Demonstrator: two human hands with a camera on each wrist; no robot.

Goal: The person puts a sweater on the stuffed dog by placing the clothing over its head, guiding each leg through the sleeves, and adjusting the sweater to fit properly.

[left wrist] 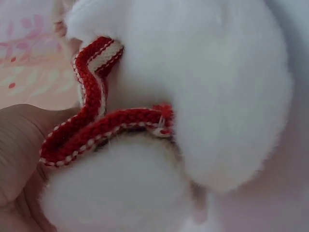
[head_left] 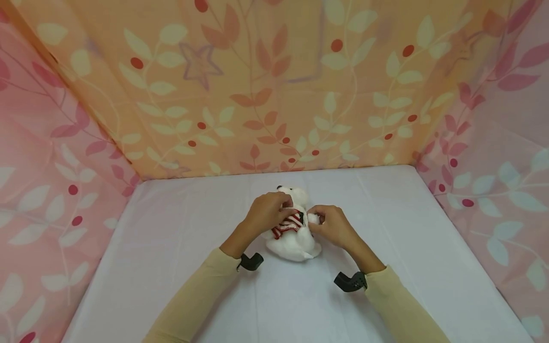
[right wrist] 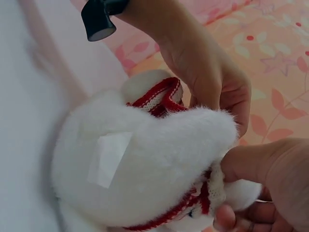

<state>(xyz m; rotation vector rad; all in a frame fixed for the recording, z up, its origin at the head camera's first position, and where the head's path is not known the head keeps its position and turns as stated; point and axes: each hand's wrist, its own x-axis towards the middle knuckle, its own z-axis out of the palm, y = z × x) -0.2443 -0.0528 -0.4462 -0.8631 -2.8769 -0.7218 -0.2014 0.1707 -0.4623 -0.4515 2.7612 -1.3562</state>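
Observation:
A white plush bear [head_left: 293, 248] in a red-and-white striped knitted sweater [head_left: 288, 224] sits on the table, its head toward the back wall. My left hand [head_left: 267, 212] grips the sweater at the bear's left side in the head view, fingers curled over the chest. My right hand [head_left: 336, 225] is at the opposite side and pinches the sweater's pale knitted edge [right wrist: 217, 186] beside a white paw [right wrist: 243, 193]. The left wrist view shows the red trim [left wrist: 87, 135] standing away from the fur next to my left hand [left wrist: 17, 154]. The left fingertips are hidden in both wrist views.
A white cloth covers the table [head_left: 180, 214]. Patterned fabric walls stand behind it [head_left: 274, 95] and on both sides. Black wrist devices sit on the left wrist [head_left: 251, 262] and right wrist [head_left: 350, 281]. A white tag [right wrist: 110, 158] lies on the bear's fur.

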